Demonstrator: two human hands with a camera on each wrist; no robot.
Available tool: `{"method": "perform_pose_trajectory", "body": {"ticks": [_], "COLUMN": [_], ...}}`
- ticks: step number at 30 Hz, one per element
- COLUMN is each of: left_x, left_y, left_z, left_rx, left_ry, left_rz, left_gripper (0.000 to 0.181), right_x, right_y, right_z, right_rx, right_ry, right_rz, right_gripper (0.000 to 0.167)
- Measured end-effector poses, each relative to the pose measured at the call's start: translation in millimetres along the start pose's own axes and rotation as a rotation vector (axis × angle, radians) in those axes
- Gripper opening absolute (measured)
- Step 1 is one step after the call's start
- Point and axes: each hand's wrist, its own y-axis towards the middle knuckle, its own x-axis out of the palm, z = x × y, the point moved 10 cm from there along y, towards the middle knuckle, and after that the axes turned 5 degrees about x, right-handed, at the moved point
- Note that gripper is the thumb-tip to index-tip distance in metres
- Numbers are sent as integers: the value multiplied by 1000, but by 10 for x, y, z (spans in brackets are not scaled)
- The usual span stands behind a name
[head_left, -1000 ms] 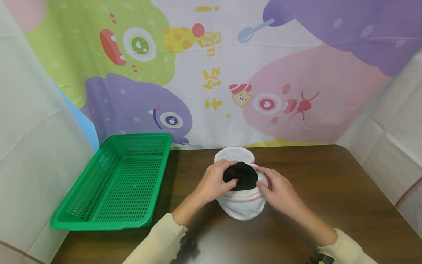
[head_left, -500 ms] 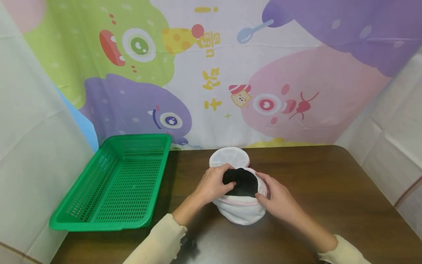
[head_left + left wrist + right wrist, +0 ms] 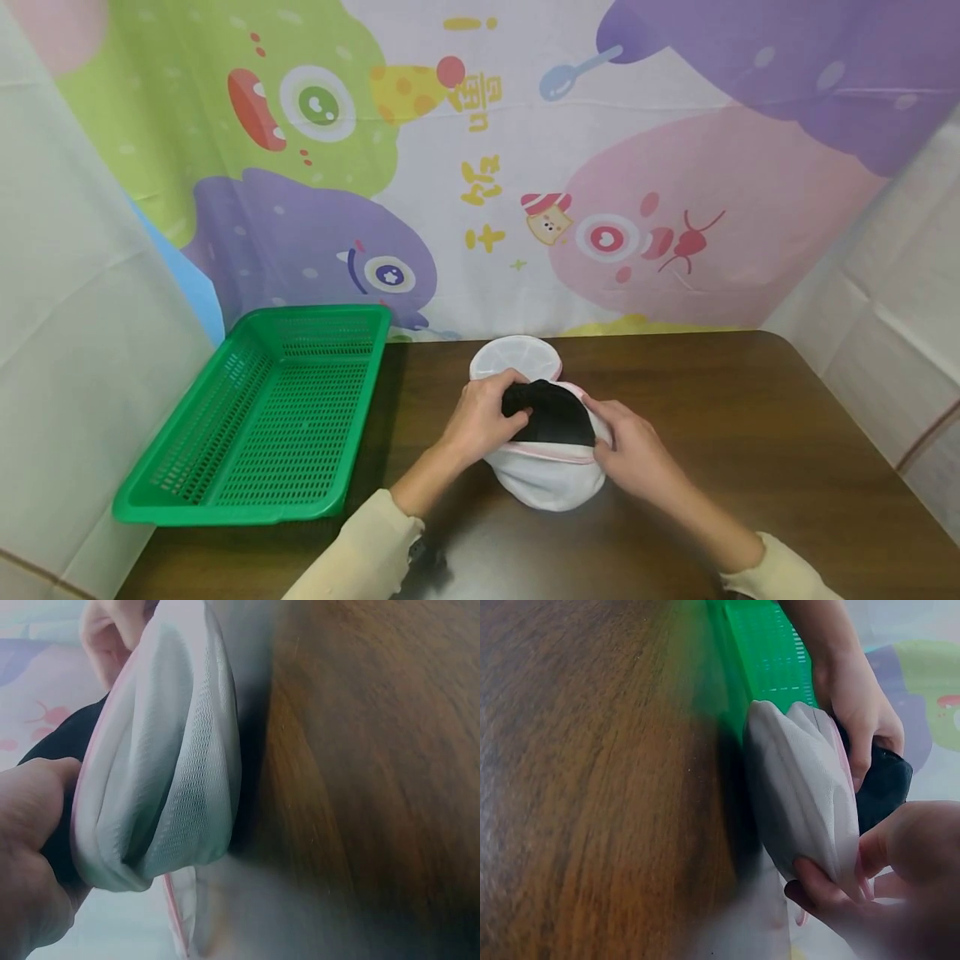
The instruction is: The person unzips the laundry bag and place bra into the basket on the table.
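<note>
A white mesh laundry bag with pink zipper trim stands on the table, its round lid folded back behind it. Black cloth fills the bag's mouth; what kind of item it is cannot be told. My left hand pinches the cloth at the left side of the opening, thumb over it. On the other side, my right hand grips the bag's rim between thumb and fingers. The right wrist view shows fingers against the bag's outer wall. The lower part of the cloth is hidden inside the bag.
A green plastic basket with slotted walls stands to the left on the brown wooden table. Behind the table hangs a cartoon-printed curtain. Pale panels close off both sides.
The black cloth sits lower and flatter in the bag's mouth. The lid has shifted left, and the bag's opening has tilted toward me. My right hand has slid slightly down and right.
</note>
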Motion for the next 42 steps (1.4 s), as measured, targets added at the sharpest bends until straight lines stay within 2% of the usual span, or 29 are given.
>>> {"method": "perform_pose_trajectory", "body": {"ticks": [4,10,21,28,34,37,42], "left_x": [-70,-93,-241,-332,-333,-336,-381], "left_y": [-7,-18,-54,-94,-100,-101,-122], "left_z": [-34,-58,-94,-140,-168,-210,-326], "left_rx": [-11,-20,-44,-60,-75,-105,-200], "left_ry": [-12,-39,-6,-9,-38,-67,-133], "left_rz": [49,59,140,193,191,188,210], "left_gripper": [27,29,28,34,39,37,35], "right_x": [-10,-53,-54,-68,-77,-79,-79], "right_y": [-5,-11,-3,-3,-6,-13,-27], "right_z": [3,-114,-96,-84,-92,-93,-76], "right_rx": [-12,33,49,58,53,50,63], "right_ry": [-12,-40,-40,-33,-35,-34,-26], "right_rz": [12,-29,-30,-43,-39,-36,-42], "right_gripper": [69,68,67,64,63,62,61]}}
